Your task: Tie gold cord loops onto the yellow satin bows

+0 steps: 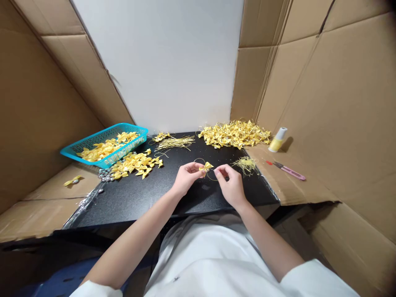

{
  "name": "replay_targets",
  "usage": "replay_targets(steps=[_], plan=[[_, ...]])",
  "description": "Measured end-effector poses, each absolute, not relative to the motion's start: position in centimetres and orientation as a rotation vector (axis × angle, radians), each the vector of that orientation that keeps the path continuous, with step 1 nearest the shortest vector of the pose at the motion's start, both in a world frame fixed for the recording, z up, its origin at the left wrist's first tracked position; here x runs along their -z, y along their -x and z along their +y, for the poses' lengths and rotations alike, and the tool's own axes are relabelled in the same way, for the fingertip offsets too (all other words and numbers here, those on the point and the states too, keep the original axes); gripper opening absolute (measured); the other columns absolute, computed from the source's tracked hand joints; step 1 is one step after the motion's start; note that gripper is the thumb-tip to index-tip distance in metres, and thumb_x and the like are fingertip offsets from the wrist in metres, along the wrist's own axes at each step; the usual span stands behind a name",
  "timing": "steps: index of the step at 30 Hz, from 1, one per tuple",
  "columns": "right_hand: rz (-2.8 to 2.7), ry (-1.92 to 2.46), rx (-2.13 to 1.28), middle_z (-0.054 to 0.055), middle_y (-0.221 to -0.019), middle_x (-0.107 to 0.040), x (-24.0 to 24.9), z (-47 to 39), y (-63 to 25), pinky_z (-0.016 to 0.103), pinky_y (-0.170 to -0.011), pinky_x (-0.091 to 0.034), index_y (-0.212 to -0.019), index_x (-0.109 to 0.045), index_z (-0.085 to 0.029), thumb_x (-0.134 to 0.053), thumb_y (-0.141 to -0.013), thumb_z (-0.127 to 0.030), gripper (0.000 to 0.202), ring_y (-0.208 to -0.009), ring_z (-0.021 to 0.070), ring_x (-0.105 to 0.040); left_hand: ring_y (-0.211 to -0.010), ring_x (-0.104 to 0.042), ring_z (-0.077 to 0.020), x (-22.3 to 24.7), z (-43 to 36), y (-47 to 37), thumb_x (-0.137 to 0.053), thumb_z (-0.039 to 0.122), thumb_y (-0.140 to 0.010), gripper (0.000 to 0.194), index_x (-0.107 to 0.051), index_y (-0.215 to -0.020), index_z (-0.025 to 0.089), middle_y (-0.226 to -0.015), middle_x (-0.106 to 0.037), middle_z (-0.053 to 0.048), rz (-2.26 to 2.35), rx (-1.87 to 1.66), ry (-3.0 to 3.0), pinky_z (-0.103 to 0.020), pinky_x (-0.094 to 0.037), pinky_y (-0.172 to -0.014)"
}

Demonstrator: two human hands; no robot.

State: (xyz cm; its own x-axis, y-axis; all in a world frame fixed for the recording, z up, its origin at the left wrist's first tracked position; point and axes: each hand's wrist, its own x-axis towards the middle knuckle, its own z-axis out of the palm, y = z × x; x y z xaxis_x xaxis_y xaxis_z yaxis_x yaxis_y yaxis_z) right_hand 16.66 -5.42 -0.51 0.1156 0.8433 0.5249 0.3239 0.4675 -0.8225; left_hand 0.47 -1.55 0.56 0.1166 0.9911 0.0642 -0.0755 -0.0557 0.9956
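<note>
Over the front of the black table (173,192), my left hand (187,177) pinches a small yellow ribbon bow (206,166) between thumb and fingers. A thin golden cord (213,179) loops out from the bow. My right hand (228,180) is closed in a pinch just right of the bow, at the cord; the exact spot gripped is too small to see clearly. Behind the hands lies a bundle of cut golden cords (175,142). A heap of yellow bows with cords (236,134) sits at the back right.
At left stands a turquoise basket (83,160) of bows, with loose bows (136,163) and silvery beads (105,175) before it. A single bow (72,181) lies on the left cardboard. Rightward are cord scraps (246,165), pink-handled snips (289,170) and a thread spool (277,140). Cardboard walls rise both sides.
</note>
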Motion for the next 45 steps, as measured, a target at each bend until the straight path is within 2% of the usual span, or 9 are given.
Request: replay_targets(steps=[4, 9, 12, 15, 25, 30, 34, 45], plan=[[-1.485, 1.088, -0.564, 0.002, -0.068, -0.066, 1.3, -5.3, -15.4, 0.026, -0.058, -0.046, -0.078, -0.058, -0.021, -0.052, -0.090, -0.036, 0.021, -0.059, 0.0154, -0.059, -0.062, -0.060, -0.0126, -0.4, -1.7, -0.5, -0.087, 0.033, -0.049, 0.034, -0.069, -0.071, 0.015, -0.068, -0.068, -0.001, 1.021, -1.200, -1.264, -0.028, -0.051, -0.068], [-1.565, 1.035, -0.561, 0.001, -0.069, -0.066, 1.4, -5.4, -15.5, 0.027, -0.060, -0.047, -0.080, -0.058, -0.022, -0.050, -0.092, -0.036, 0.020, -0.060, 0.0156, -0.059, -0.064, -0.063, -0.0146, -0.3, -1.8, -0.6, -0.086, 0.036, -0.053, 0.032, -0.071, -0.071, 0.015, -0.071, -0.071, -0.003, 1.011, -1.193, -1.324, -0.027, -0.051, -0.068], [-1.611, 0.933, -0.468, 0.004, -0.085, -0.070, 1.2, -5.7, -15.5, 0.033, -0.077, -0.051, -0.082, -0.058, -0.024, -0.048, -0.094, -0.033, 0.018, -0.082, 0.0195, -0.064, -0.066, -0.065, -0.0168, -0.4, -2.0, -0.6, -0.086, 0.040, -0.054, 0.033, -0.072, -0.070, 0.014, -0.072, -0.072, -0.005, 1.017, -1.183, -1.386, -0.028, -0.051, -0.067], [-1.647, 0.887, -0.389, 0.005, -0.101, -0.072, 1.0, -5.8, -15.6, 0.039, -0.090, -0.049, -0.084, -0.059, -0.025, -0.048, -0.094, -0.030, 0.016, -0.100, 0.0216, -0.062, -0.066, -0.065, -0.0172, -0.5, -2.2, -0.5, -0.086, 0.042, -0.054, 0.035, -0.072, -0.070, 0.014, -0.073, -0.073, -0.005, 1.003, -1.177, -1.419, -0.028, -0.051, -0.067], [-1.611, 1.053, -0.177, 0.005, -0.099, -0.071, 1.8, -5.9, -16.3, 0.039, -0.088, -0.045, -0.089, -0.059, -0.023, -0.047, -0.096, -0.026, 0.014, -0.095, 0.0212, -0.059, -0.065, -0.066, -0.0158, -0.7, -2.3, -0.2, -0.090, 0.037, -0.049, 0.040, -0.073, -0.075, 0.012, -0.074, -0.074, -0.006, 1.000, -1.159, -1.331, -0.028, -0.054, -0.069], [-1.613, 1.109, -0.135, 0.004, -0.083, -0.066, 1.9, -5.8, -16.2, 0.034, -0.078, -0.044, -0.081, -0.056, -0.022, -0.048, -0.095, -0.024, 0.016, -0.083, 0.0200, -0.054, -0.062, -0.065, -0.0142, -0.8, -2.3, -0.3, -0.090, 0.035, -0.049, 0.037, -0.073, -0.074, 0.012, -0.072, -0.073, -0.005, 1.006, -1.172, -1.316, -0.026, -0.053, -0.066], [-1.661, 1.127, -0.144, 0.003, -0.077, -0.064, 1.9, -5.7, -15.9, 0.031, -0.073, -0.041, -0.077, -0.055, -0.021, -0.051, -0.093, -0.021, 0.017, -0.077, 0.0185, -0.052, -0.060, -0.063, -0.0125, -0.8, -2.4, -0.3, -0.088, 0.034, -0.052, 0.033, -0.073, -0.072, 0.013, -0.067, -0.072, -0.003, 0.994, -1.181, -1.328, -0.025, -0.052, -0.064], [-1.680, 1.210, -0.089, 0.000, -0.066, -0.059, 2.2, -5.7, -15.5, 0.030, -0.071, -0.036, -0.073, -0.053, -0.020, -0.051, -0.091, -0.019, 0.019, -0.069, 0.0164, -0.052, -0.057, -0.062, -0.0125, -0.9, -2.4, -0.4, -0.086, 0.033, -0.053, 0.029, -0.073, -0.070, 0.013, -0.066, -0.072, -0.004, 1.023, -1.213, -1.345, -0.025, -0.052, -0.061]])
